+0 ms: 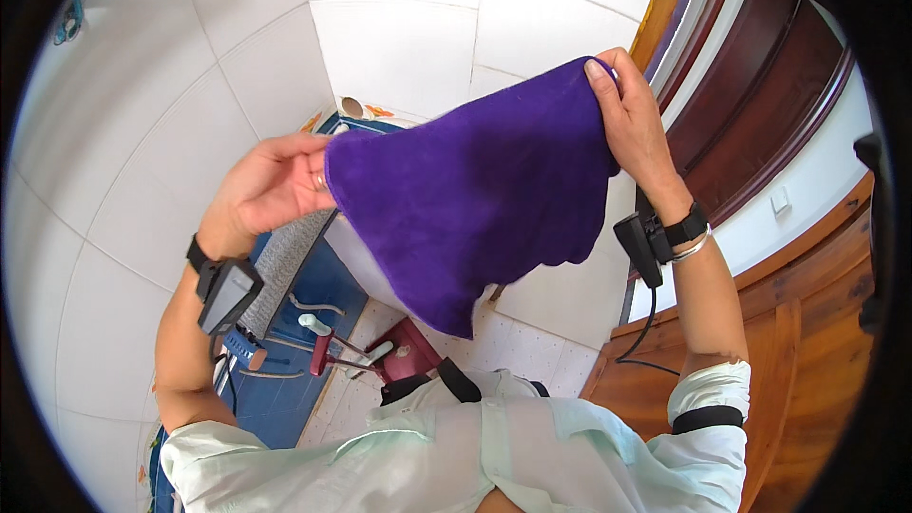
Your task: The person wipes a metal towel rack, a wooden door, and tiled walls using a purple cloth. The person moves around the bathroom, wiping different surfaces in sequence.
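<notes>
A purple cloth (475,180) hangs spread out between my two hands, raised in front of me. My left hand (275,180) grips its left upper corner, with the fingers partly behind the fabric. Higher up, my right hand (632,119) pinches the right upper corner, thumb on the near side. The upper edge slants up toward the right, and the lower edge droops to a point near the middle. Both wrists carry black straps with small devices.
Below on the left stand blue cabinets (328,309) with curved handles, and a grey strip (290,256) lies above them. A dark red stool or frame (408,347) is on the tiled floor. White tiled walls (389,38) rise ahead; a wooden door (807,323) is at right.
</notes>
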The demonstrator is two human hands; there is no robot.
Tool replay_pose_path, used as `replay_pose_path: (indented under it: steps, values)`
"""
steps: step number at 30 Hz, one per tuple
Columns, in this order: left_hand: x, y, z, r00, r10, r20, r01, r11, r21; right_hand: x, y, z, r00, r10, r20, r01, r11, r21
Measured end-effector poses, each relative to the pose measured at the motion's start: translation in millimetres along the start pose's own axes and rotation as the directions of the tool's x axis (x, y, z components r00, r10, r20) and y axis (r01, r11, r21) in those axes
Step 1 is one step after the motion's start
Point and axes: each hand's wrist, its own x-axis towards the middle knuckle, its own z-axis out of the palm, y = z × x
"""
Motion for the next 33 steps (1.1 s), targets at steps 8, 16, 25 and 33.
replay_pose_path:
  steps: [8, 16, 25, 33]
  values:
    - [-6, 0, 34, 0.818, 0.562, 0.123, -0.371, 0.351, 0.860, -21, 29, -9, 0.983, 0.074, 0.170, -0.084, 0.995, 0.051]
    - [88, 0, 34, 0.999, -0.017, 0.044, 0.021, 0.996, -0.088, -37, 19, 10, 0.799, 0.276, 0.533, -0.601, 0.366, 0.711]
    - [38, -88, -13, 0.973, -0.218, -0.072, 0.229, 0.940, 0.253, -130, 42, 31, 0.438, 0.143, 0.887, -0.891, -0.061, 0.450]
    - [28, -94, 7, 0.997, 0.047, 0.056, -0.072, 0.715, 0.695, -102, 38, 19, 0.296, 0.621, 0.725, -0.950, 0.116, 0.289]
